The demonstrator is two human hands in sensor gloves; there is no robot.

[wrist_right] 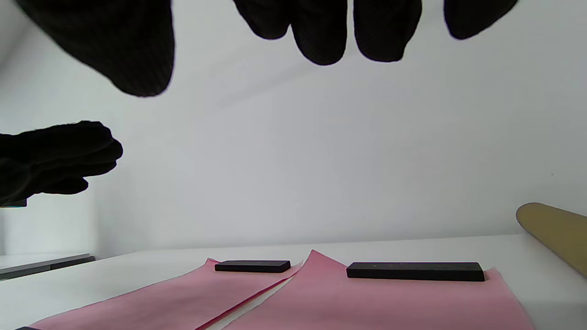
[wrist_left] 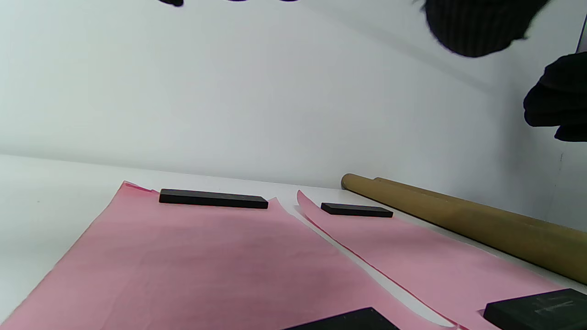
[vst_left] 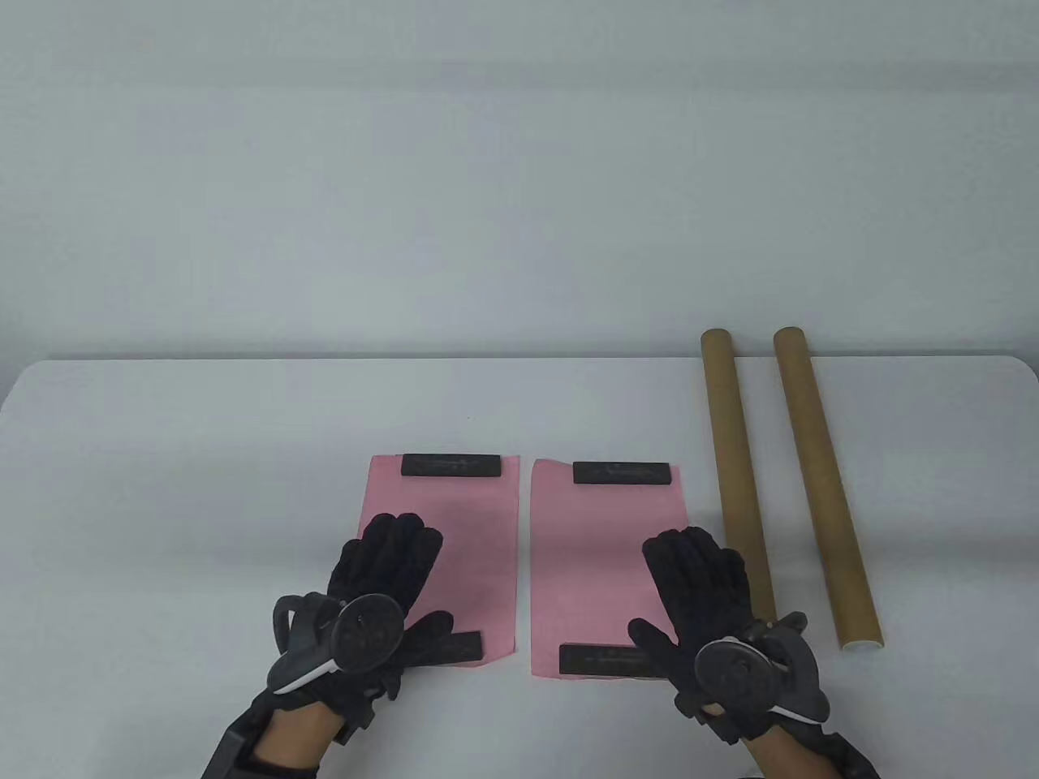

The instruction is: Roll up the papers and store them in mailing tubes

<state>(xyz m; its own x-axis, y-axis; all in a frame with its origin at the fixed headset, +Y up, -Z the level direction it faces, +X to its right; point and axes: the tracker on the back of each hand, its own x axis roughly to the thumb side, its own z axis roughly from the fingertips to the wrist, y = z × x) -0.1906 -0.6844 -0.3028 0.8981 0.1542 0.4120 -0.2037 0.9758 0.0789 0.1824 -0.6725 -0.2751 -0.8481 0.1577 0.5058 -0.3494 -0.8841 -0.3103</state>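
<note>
Pink papers [vst_left: 487,560] beneath both hands; cardboard tubes [vst_left: 739,479] right

Two pink papers [vst_left: 442,535], four black weights [vst_left: 450,465], two cardboard tubes [vst_left: 735,462].

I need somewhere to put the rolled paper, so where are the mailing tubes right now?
In the table view, both mailing tubes lie side by side on the table's right, just right of the right pink sheet, running front to back.

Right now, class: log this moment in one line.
left hand: open above left paper | right hand: open above right paper | tubes: untouched
</note>
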